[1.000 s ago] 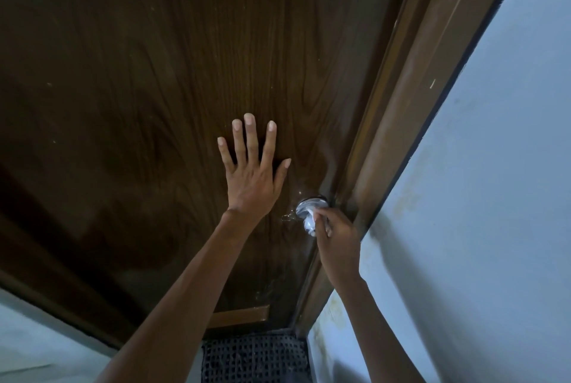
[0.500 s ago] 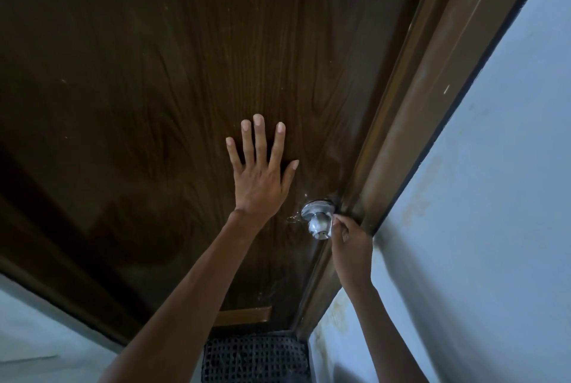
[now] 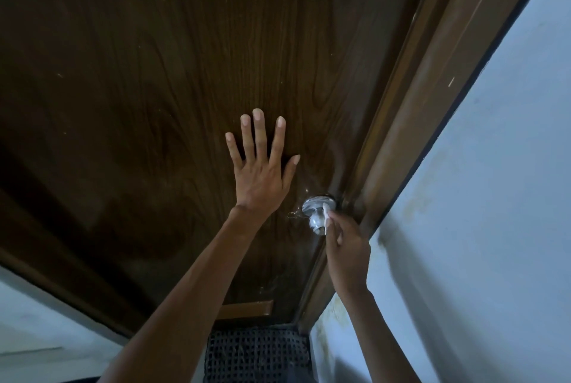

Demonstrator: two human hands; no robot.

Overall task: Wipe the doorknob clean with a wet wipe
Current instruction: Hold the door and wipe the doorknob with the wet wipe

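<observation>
Pinching a wet wipe point(image 3: 326, 215) in the fingers of the right hand point(image 3: 347, 254), pressed to the near right flank of the doorknob point(image 3: 317, 217). Knob just up and left of those knuckles, its axis jutting out from the door point(image 3: 154, 73). Left hand point(image 3: 261, 171) spread flat on the wood, farther up-left, bracing.

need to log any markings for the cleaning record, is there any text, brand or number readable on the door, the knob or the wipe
None: no text, brand or number can be read on the door, the doorknob, or the wet wipe held in the right hand.
</observation>
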